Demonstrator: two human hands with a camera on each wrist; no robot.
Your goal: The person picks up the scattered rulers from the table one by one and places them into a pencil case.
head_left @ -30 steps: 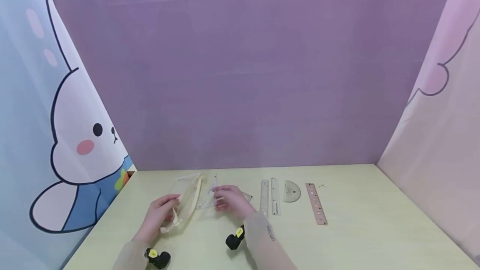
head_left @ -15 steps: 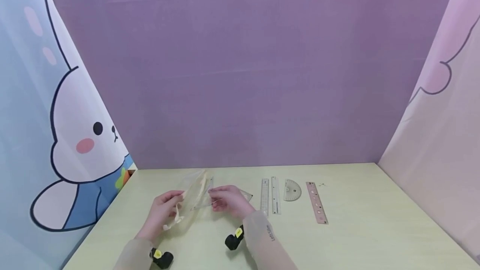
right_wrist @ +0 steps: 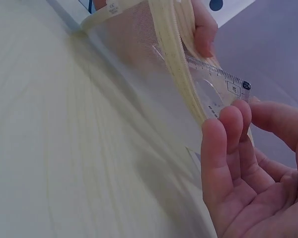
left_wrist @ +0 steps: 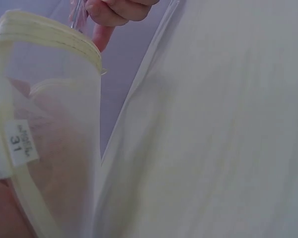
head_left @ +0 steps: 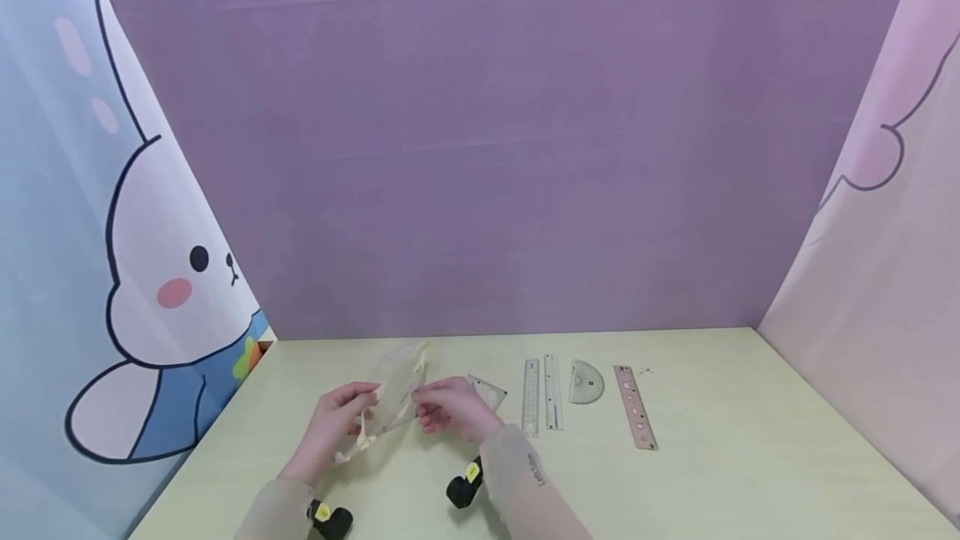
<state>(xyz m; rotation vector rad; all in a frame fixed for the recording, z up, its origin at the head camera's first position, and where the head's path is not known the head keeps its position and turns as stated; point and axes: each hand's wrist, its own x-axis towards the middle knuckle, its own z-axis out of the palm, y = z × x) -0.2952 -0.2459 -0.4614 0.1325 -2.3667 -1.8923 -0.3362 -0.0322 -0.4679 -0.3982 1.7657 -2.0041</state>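
My left hand (head_left: pixel 333 423) holds a sheer mesh zipper pouch (left_wrist: pixel 64 168) with cream edging, its mouth spread towards the right. A small white tag (left_wrist: pixel 22 143) marked 31 shows on the pouch's edging in the left wrist view. Between thumb and fingers, my right hand (head_left: pixel 457 408) pinches a clear set square (right_wrist: pixel 233 87) by one end. The rest of that set square lies inside the pouch's mouth, seen through the mesh in the right wrist view. Just beyond the right hand, another clear set square (head_left: pixel 491 392) lies on the table, partly hidden by the hand.
Right of the hands, two clear rulers (head_left: pixel 531 407) lie side by side on the pale table (head_left: pixel 720 457). A clear protractor (head_left: pixel 587 382) and a pink ruler (head_left: pixel 636 408) lie further right. A purple curtain (head_left: pixel 487 148) hangs behind the table's far edge.
The pouch in my left hand has moved right, over the set square. My right hand has shifted slightly left, and the set square has gone from outside the pouch into its mouth.
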